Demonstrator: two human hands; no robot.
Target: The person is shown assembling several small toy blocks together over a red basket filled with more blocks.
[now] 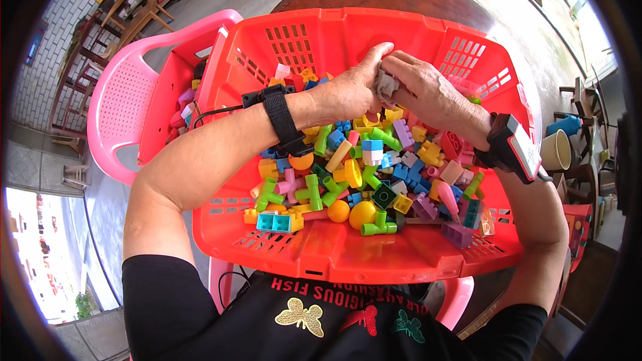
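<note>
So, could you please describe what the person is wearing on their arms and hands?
Both forearms are bare, with short black sleeves at the upper arms. The left hand has a black strap around the wrist carrying a small black device with a thin black cable. The right hand has a black wrist strap bearing a boxy device with a white face and red edging.

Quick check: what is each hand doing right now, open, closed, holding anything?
Left hand: closed on the grey block, over the red basket.
Right hand: closed on the same grey block.

Black short-sleeved shirt (200,307) with butterfly motifs; black strapped devices on both wrists.
</note>
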